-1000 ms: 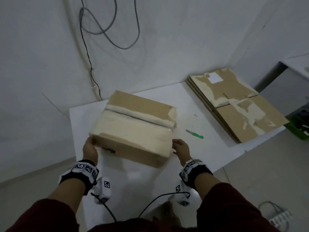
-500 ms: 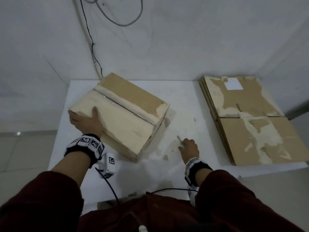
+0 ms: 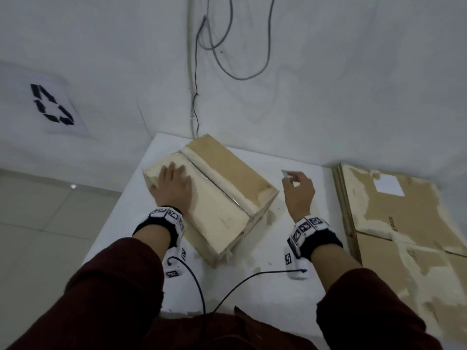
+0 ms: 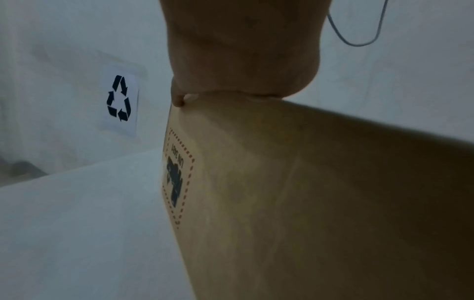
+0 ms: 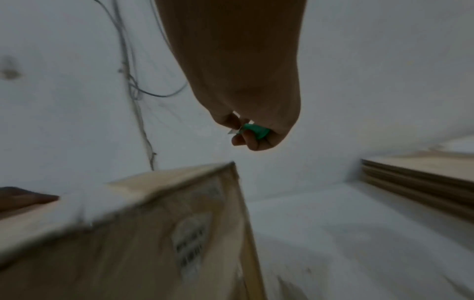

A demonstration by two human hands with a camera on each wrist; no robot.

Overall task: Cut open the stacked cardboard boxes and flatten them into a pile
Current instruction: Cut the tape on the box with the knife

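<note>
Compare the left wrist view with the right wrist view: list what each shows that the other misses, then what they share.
Only the left wrist view shows the recycling sign on the wall and the dotted printed label on the box's side. Only the right wrist view shows the green-handled knife pinched in the right hand, held above the table, and the pile of flattened cardboard at the right. Both show the closed box, the left hand resting on its top, the white table and wall cables.
</note>
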